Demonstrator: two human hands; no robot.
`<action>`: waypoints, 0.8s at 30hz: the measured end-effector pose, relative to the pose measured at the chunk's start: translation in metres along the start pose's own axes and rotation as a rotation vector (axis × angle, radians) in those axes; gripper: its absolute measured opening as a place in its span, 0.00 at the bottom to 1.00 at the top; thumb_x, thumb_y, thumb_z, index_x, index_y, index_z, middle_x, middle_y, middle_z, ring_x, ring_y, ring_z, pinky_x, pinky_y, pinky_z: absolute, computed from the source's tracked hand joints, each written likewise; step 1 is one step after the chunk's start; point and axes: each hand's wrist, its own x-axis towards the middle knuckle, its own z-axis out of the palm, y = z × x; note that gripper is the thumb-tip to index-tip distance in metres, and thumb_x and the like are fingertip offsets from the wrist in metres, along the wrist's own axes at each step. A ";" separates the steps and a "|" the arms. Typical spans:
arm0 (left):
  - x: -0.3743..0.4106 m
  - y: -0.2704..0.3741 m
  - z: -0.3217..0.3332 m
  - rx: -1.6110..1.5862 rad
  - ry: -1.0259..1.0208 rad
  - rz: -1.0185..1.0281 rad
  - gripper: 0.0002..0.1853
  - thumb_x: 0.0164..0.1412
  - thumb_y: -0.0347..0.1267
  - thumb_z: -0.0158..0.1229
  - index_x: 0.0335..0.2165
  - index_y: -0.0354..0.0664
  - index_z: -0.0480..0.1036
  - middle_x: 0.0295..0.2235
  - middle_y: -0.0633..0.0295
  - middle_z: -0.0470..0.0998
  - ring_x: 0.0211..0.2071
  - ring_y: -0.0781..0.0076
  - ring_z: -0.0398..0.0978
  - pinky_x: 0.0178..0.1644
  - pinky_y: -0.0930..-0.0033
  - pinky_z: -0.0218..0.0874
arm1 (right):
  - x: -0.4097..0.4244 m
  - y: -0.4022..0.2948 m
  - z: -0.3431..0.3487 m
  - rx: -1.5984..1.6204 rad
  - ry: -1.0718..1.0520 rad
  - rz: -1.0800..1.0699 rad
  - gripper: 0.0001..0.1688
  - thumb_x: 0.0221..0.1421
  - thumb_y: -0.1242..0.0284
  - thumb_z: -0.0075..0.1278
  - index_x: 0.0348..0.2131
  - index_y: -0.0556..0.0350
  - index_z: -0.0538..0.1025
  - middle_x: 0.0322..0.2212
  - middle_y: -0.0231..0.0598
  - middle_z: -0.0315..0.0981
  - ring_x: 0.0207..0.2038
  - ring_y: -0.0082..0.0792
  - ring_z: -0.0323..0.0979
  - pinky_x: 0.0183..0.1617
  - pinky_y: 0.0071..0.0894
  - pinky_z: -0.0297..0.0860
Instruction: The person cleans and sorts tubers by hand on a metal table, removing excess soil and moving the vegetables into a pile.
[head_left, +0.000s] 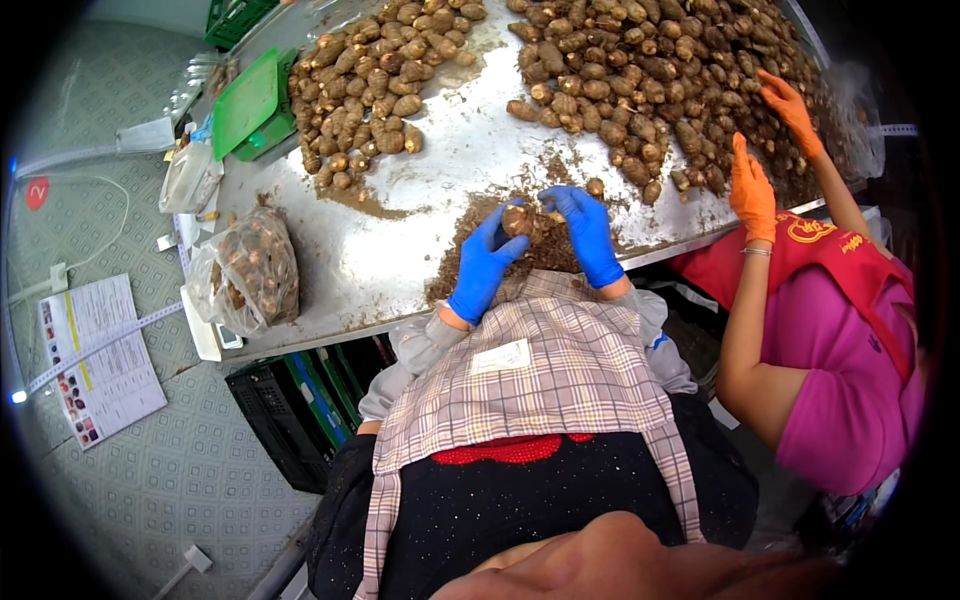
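Observation:
My left hand (484, 262), in a blue glove, grips a brown taro corm (516, 220) between thumb and fingers, over the metal table (360, 270). Close by on the right, my right hand (583, 234) wears a matching glove, its fingers bent towards the corm. A small pale patch shows under those fingertips; whether they hold it is unclear. Beneath both hands lies a heap of dark peelings and soil (461, 259). A small loose corm (595, 187) rests just beyond my right hand.
A large taro pile (622, 75) and a smaller one (367, 97) cover the far table. At left stand a green scale (251, 105) and a filled plastic bag (255, 274). A co-worker's orange-gloved hands (752, 195) are at right; crates (292, 412) stand below the edge.

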 end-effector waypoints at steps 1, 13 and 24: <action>0.000 0.000 -0.001 0.004 0.010 -0.011 0.32 0.60 0.26 0.59 0.61 0.40 0.61 0.54 0.55 0.71 0.53 0.67 0.71 0.56 0.67 0.66 | -0.002 -0.006 0.003 0.009 -0.015 0.004 0.13 0.62 0.68 0.51 0.42 0.58 0.78 0.40 0.35 0.77 0.42 0.27 0.73 0.49 0.27 0.67; -0.002 0.007 0.007 0.173 0.040 0.031 0.31 0.55 0.26 0.64 0.58 0.40 0.66 0.51 0.56 0.73 0.51 0.69 0.72 0.55 0.68 0.65 | -0.012 -0.012 0.023 -0.066 0.067 -0.208 0.06 0.60 0.74 0.51 0.34 0.60 0.74 0.42 0.40 0.73 0.45 0.30 0.70 0.51 0.30 0.66; -0.001 0.001 0.003 0.536 0.233 0.266 0.28 0.48 0.28 0.69 0.50 0.40 0.73 0.43 0.60 0.74 0.45 0.68 0.74 0.48 0.69 0.68 | -0.015 -0.013 -0.006 0.063 -0.082 0.097 0.11 0.60 0.72 0.53 0.41 0.58 0.76 0.40 0.34 0.72 0.40 0.24 0.69 0.46 0.24 0.66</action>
